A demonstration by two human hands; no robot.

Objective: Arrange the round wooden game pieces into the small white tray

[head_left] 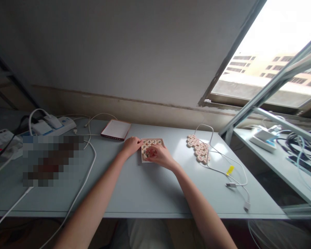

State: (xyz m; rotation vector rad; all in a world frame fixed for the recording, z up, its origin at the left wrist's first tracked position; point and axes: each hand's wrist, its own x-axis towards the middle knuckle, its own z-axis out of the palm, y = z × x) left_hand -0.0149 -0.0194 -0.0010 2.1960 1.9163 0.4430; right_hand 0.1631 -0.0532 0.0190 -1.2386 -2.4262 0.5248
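Left hand (132, 145) on the box (145, 161) edge, probably steadying it, right hand (161, 157) half-curled over the pieces (149, 142), can't tell if either's gripping.

Daylight entered through the window (272, 65) at upper right — the sky (282, 24) was overexposed. The wall (134, 52) was dim. Glare whitened the desk (134, 193) beside the round pieces (197, 148); a soft shadow flanked the right forearm (198, 204) — pixel blocks (53, 160) masked the left.
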